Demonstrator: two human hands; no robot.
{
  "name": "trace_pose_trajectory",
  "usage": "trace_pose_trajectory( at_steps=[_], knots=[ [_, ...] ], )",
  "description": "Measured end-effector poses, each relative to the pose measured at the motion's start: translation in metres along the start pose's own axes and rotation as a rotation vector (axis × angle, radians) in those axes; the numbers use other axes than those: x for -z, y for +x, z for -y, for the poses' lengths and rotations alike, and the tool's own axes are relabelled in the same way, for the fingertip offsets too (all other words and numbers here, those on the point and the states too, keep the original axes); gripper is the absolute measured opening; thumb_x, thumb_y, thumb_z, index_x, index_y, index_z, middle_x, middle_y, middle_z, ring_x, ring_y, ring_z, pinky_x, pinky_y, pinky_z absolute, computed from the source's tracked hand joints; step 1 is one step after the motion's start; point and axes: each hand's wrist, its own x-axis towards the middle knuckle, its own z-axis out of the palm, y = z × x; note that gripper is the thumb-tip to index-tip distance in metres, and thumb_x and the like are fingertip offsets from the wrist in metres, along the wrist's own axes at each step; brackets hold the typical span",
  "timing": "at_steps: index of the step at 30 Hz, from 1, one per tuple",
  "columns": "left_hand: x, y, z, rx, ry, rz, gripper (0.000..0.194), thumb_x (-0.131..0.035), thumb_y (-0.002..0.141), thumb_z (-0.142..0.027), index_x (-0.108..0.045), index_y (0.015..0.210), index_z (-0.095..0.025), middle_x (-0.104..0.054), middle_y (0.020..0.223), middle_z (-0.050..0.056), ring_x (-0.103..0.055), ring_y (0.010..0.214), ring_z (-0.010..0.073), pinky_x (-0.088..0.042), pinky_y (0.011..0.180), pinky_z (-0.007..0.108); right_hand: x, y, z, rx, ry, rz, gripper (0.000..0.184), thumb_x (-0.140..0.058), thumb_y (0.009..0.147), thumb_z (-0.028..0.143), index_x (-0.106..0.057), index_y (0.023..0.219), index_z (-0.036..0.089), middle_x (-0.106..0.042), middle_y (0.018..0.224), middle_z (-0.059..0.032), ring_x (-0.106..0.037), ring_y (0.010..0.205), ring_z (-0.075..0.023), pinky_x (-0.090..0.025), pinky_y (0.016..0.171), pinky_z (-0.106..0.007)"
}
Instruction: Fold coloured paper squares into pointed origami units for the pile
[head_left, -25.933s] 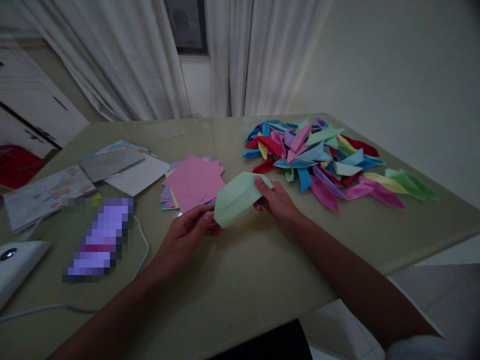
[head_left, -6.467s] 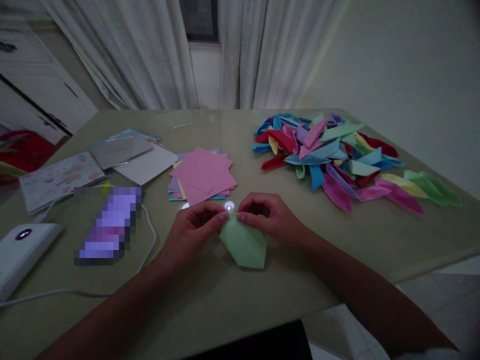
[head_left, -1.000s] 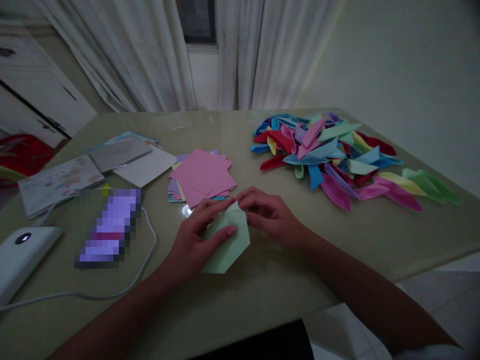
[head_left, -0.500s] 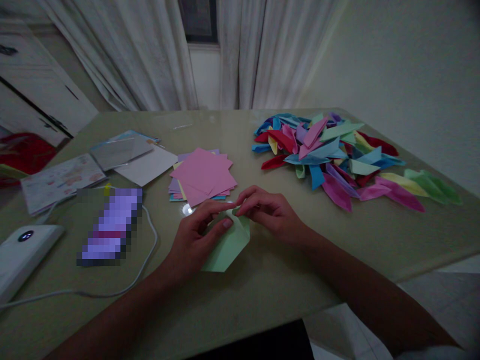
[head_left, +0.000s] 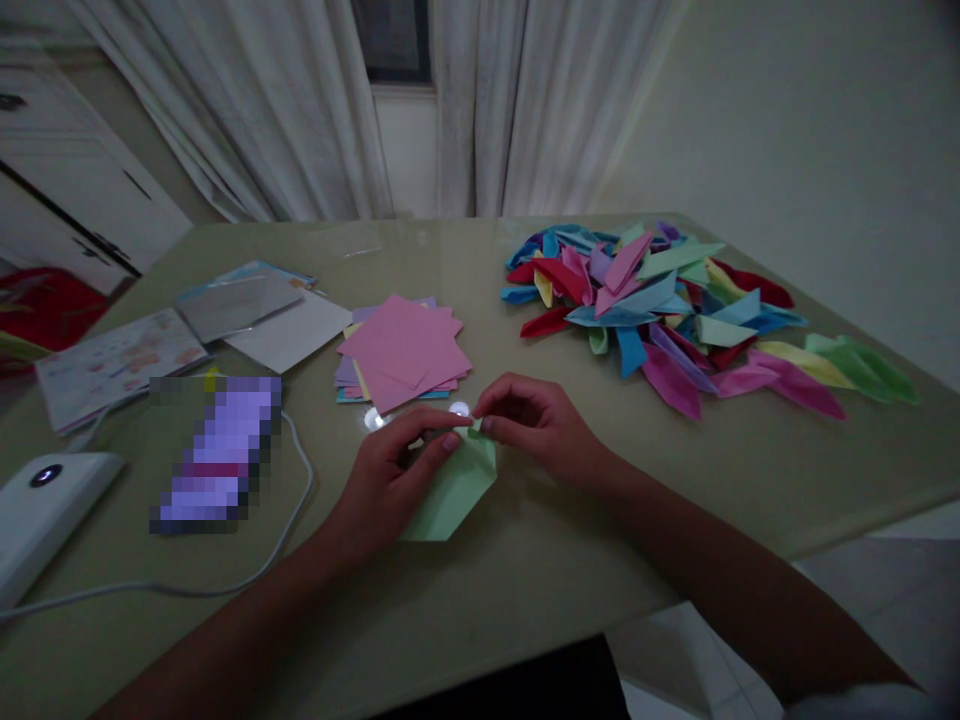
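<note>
From where I stand, both hands are busy with one green paper [head_left: 454,490], held just above the near part of the table [head_left: 525,600]. The left hand [head_left: 382,465] grips it from the side, thumb lying on top and forefinger along the upper edge. The right hand [head_left: 544,430] pinches the small folded tip between thumb and forefinger, so the fingers of both hands nearly meet there.

Just beyond the left fingers sits a stack [head_left: 405,350] of paper squares, pink on top, with purple, yellow and blue edges peeking out beneath. Beyond the right fingers and further right spreads a pile [head_left: 637,290] of folded papers in many colours.

Well to the left of the left fingers, a clear sleeve [head_left: 240,308] overlaps a white sheet [head_left: 300,328]; I can't make out what the sleeve holds. Beside it is a patterned packet [head_left: 120,365], its contents hidden too. Nearer the left fingers lie a pixelated purple thing [head_left: 217,455] and a white cable [head_left: 289,545].
</note>
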Motion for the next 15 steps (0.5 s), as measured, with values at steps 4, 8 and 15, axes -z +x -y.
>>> trace_pose_trajectory(
  at_steps=[4,8,15],
  knots=[
    [-0.0005,-0.0028,-0.0011,0.057,-0.092,0.053,0.016,-0.072,0.1,-0.039,-0.077,0.109,-0.027,-0.078,0.099,0.003,-0.071,0.083,0.018,-0.054,0.068,0.027,-0.0017,-0.0018,0.0002,-0.005,-0.006,0.025,0.014,-0.084,0.089,0.026,-0.077,0.098,0.019,-0.073,0.091,-0.0019,-0.067,0.082,-0.0143,-0.054,0.076,-0.027],
    [0.0005,-0.0013,-0.0052,0.092,-0.128,0.125,0.017,-0.071,0.102,-0.04,-0.076,0.103,-0.025,-0.075,0.091,0.001,-0.067,0.076,0.0165,-0.051,0.063,0.026,-0.0016,-0.0027,0.0005,-0.024,-0.029,0.025,0.018,-0.086,0.088,0.027,-0.076,0.1,0.018,-0.074,0.093,-0.0028,-0.067,0.081,-0.014,-0.055,0.075,-0.027],
    [0.0019,0.0009,-0.009,0.064,-0.098,0.104,0.018,-0.068,0.103,-0.036,-0.082,0.101,-0.025,-0.077,0.097,0.004,-0.07,0.087,0.0192,-0.054,0.071,0.028,0.0,-0.0005,-0.0022,-0.07,0.028,0.008,0.023,-0.089,0.085,0.029,-0.075,0.099,0.018,-0.075,0.094,-0.0026,-0.069,0.082,-0.0138,-0.056,0.076,-0.026]
  ],
)
